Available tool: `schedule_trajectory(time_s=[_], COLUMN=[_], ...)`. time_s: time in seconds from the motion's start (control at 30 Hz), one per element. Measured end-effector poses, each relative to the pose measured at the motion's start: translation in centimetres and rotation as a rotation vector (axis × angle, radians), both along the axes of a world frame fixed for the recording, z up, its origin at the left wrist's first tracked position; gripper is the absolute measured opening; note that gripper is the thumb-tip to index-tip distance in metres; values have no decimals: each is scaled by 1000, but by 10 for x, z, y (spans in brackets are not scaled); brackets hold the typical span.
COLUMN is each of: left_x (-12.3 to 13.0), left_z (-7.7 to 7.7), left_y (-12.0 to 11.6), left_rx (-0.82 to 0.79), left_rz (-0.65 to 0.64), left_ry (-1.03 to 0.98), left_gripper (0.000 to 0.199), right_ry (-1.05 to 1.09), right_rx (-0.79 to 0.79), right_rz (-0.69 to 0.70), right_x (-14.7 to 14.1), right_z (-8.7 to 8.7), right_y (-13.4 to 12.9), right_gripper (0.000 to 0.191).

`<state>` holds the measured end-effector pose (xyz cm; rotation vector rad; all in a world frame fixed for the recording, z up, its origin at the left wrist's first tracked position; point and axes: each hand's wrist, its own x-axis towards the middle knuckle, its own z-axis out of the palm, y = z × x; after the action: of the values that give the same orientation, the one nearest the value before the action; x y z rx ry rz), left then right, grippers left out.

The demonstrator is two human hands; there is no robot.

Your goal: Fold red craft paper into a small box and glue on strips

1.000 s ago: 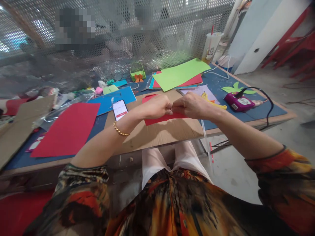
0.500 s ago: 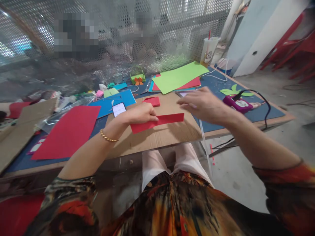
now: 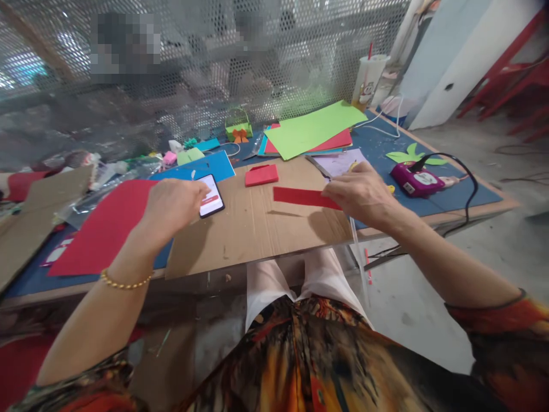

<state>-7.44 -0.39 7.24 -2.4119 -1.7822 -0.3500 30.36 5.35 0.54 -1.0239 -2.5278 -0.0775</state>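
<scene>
My right hand (image 3: 358,191) pinches the right end of a red paper strip (image 3: 300,197), which reaches out to the left above the cardboard (image 3: 253,229). My left hand (image 3: 174,206) is at the lit phone (image 3: 211,196), its fingers drawn together at the phone's upper left edge; whether they touch the screen I cannot tell. Beyond the strip, a small folded red paper piece (image 3: 261,175) lies on the cardboard. A large red sheet (image 3: 98,229) lies under and left of my left hand. Scissors (image 3: 318,166) rest on a pale purple sheet (image 3: 349,160) behind my right hand.
Green paper (image 3: 315,129) covers red and blue sheets at the back. A drink cup (image 3: 369,80) stands at the back right. A purple box with a cable (image 3: 416,179) sits on the right. A little green basket (image 3: 238,127) and craft scraps line the mesh.
My left hand has let go of the red strip and moved left to the phone. My right hand, which was raised, has taken hold of the strip's right end. The phone screen shows a red button.
</scene>
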Motion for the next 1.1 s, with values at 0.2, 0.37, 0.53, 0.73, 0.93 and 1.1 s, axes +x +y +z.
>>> schedule_trajectory(time_s=[0.2,0.37,0.53,0.73,0.93,1.1], left_x=[91,92,56,53,56,86], left_z=[-39,-64,-79,-106,-103,-99], left_y=[-10,-4,-12,-19,-29,-28], left_rx=[208,444,602,328,161,135], left_rz=[-248,-305,-243,-270,-208,-223], left_ry=[204,294,288,290,287,187], left_gripper=[20,39,38,35,27,35], right_ry=[-158,-158,-119,-178,-148,-99], right_rx=[351,449,368,130,-93,-122], right_rz=[159,135,-54,-228,-450,-461], right_x=[-71,-58,-19,-9,-35,-47], right_z=[-8,-21,-22,-18,-37,-46], right_y=[-16,-12,-5,32,93,103], right_gripper=[33,40,43,26,19,20])
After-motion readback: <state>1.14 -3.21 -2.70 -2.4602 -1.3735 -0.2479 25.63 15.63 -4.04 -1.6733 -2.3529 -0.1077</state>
